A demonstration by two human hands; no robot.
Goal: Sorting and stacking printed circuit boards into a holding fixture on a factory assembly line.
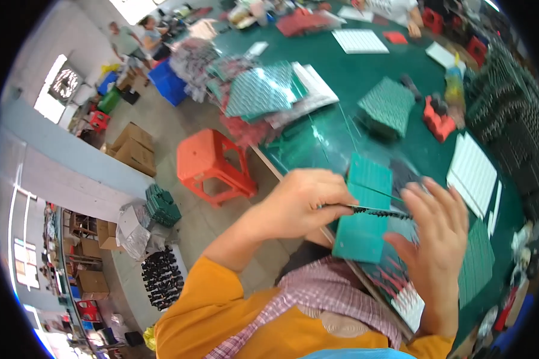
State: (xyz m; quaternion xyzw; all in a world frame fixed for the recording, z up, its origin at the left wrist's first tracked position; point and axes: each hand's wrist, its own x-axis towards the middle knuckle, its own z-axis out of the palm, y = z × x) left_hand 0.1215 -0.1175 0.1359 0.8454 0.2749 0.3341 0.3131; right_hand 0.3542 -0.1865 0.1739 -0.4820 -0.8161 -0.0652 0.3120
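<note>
My left hand [314, 200] pinches one end of a thin panel [380, 212], seen edge-on, with a row of small dark bumps along it. The panel's other end reaches my right hand [437, 224], whose fingers are stretched out with the thumb apart; the hand is slightly blurred, and whether it touches the panel is not clear. Beneath the panel lies a flat green plate [360, 239] at the table's near edge. Pinkish-red strands [389, 278] and a white sheet [408, 308] lie near my right forearm.
On the green table [317, 140] stand a stack of green textured sheets [388, 106], wrapped sheets [260, 90], white ribbed panels [472, 173] and a red object [438, 122]. Dark green pieces [509, 102] pile at right. An orange stool [212, 161] stands left; another person's hand [414, 29] rests across the table.
</note>
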